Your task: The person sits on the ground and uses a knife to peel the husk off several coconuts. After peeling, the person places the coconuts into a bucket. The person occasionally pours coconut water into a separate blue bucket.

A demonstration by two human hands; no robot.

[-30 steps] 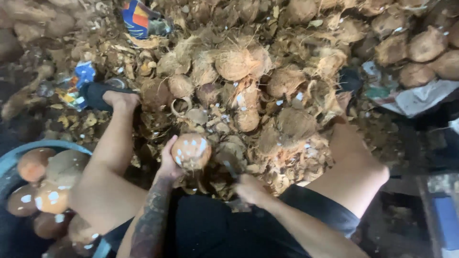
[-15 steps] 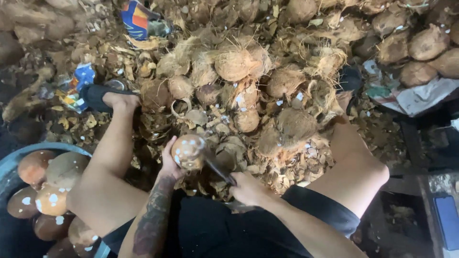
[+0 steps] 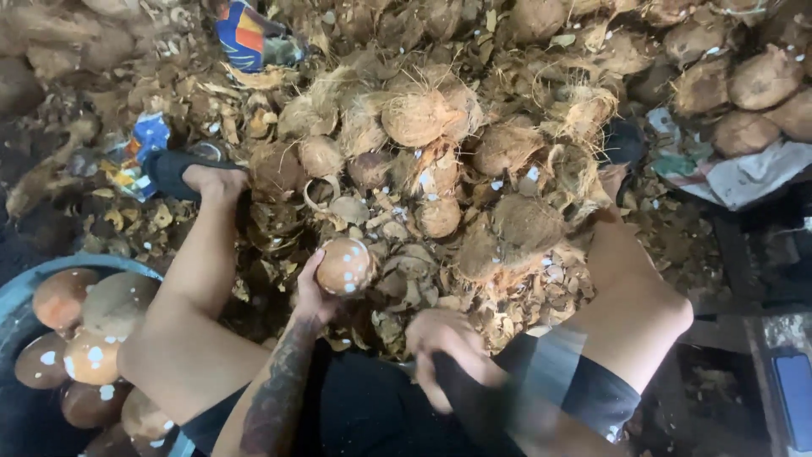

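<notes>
The coconut is still gripped by the left hand; the blade, clenched in the right hand, is now pulled back.

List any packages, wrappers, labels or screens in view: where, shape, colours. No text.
Crumpled wrapper: top left on the husk pile, blue, orange and red.
Crumpled wrapper: left, beside the black sandal, blue, white and orange.
Flat dark screen-like slab: bottom right corner, rectangular, blue-tinted.
Pale sheet: right edge, whitish, crumpled.

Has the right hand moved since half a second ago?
Yes. The right hand has pulled back toward the body, away from the coconut in the left hand.
</notes>
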